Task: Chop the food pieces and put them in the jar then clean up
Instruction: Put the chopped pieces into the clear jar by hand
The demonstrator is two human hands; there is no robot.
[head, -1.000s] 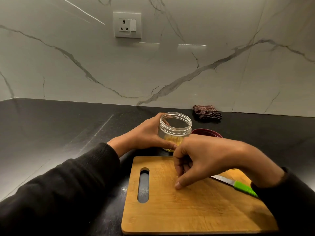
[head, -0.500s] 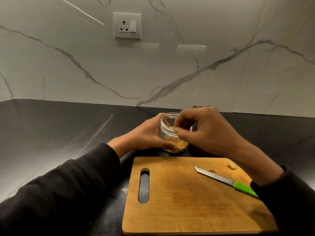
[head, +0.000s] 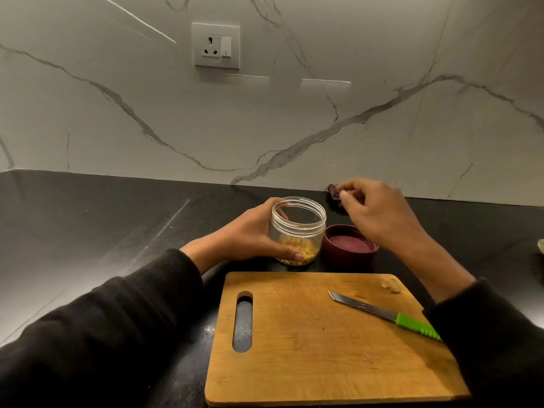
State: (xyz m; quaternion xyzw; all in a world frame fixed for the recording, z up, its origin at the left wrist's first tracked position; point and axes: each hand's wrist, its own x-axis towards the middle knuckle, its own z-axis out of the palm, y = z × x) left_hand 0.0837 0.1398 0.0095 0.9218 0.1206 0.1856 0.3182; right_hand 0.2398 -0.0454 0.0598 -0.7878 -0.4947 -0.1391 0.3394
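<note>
The left hand (head: 250,235) grips the open jar (head: 297,229) of chopped food (head: 295,251) behind the cutting board (head: 323,348). The right hand (head: 379,213) reaches the cloth (head: 334,194), fingers curled; whether it holds anything, cannot tell.

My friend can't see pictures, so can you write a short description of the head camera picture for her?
A person's left hand holds an open clear jar of chopped yellow food on a black counter, while the right hand reaches to a dark cloth by the marble wall. In front lies a wooden cutting board with a green-handled knife; a maroon lid sits beside the jar.
</note>
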